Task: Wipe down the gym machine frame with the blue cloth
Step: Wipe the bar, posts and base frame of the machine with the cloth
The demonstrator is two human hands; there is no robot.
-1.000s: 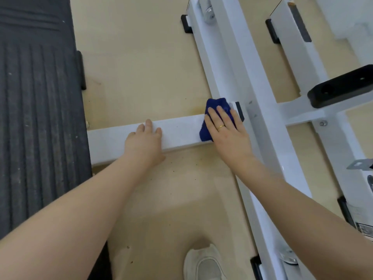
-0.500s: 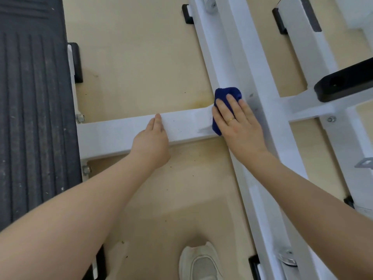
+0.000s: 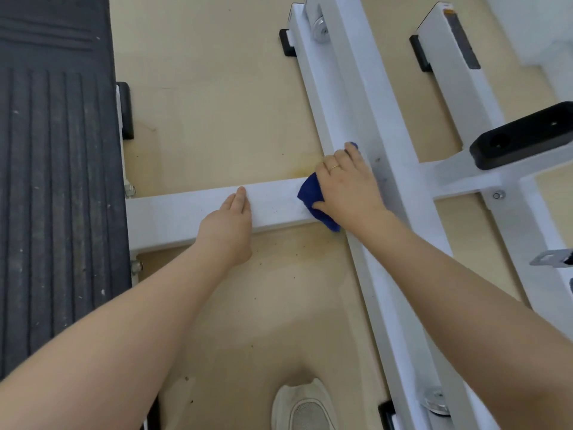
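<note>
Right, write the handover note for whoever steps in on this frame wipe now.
Left hand: open, flat on the crossbar, bracing.
Right hand: presses the blue cloth down where the crossbar meets the long rail; fingers reach onto the rail.
Done: cannot tell from this view; dark specks show on the crossbar beside the cloth.
Left: the specks, the rest of the crossbar toward the black mat, the long rail both ways, and the far white bars.

Right hand [image 3: 348, 187] pressing blue cloth [image 3: 311, 193] on white frame [image 3: 192, 209]; left hand [image 3: 228, 226] resting on crossbar
</note>
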